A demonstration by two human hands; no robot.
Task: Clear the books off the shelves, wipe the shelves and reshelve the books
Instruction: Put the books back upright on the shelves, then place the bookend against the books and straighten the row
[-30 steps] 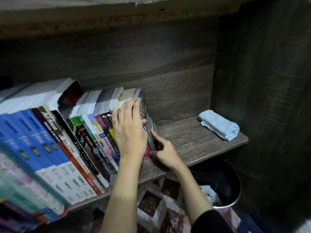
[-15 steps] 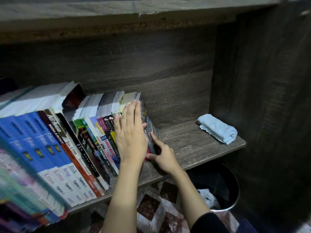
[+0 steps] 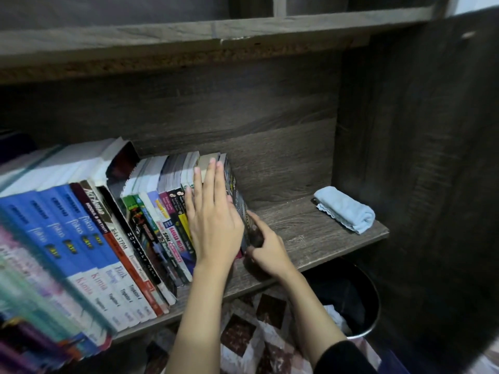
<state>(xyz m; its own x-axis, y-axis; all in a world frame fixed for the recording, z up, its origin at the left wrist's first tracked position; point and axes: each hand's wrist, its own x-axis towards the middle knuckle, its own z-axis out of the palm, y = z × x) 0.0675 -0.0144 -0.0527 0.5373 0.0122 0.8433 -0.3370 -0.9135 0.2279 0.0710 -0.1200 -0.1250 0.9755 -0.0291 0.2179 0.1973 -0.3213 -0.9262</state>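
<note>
**Shelf, one row: both hands closed in on end book**

Change: the left hand [image 3: 213, 214] has slid up the spines, and its fingertips are now at the top edges. The right hand [image 3: 267, 255] has drawn in tighter on the foot of the end book [image 3: 237, 203].

- Books [image 3: 108, 225]: one row, leaning slightly, filling the left and middle of the shelf [image 3: 310, 233]. More than a dozen spines; exact count lost to blur at far left.
- End book: one, dark cover, rightmost in the row.
- Hands: two.
  - Left grip: none. The hand is flat with fingers straight, pressing the spines beside the end book.
  - Right grip: fingers and thumb curled round the end book's lower end.
- Cloth [image 3: 344, 209]: one, pale blue, folded, on the shelf's bare right end, well apart from the books.
- Bin [image 3: 348, 300]: one, dark, round, below the shelf.
</note>
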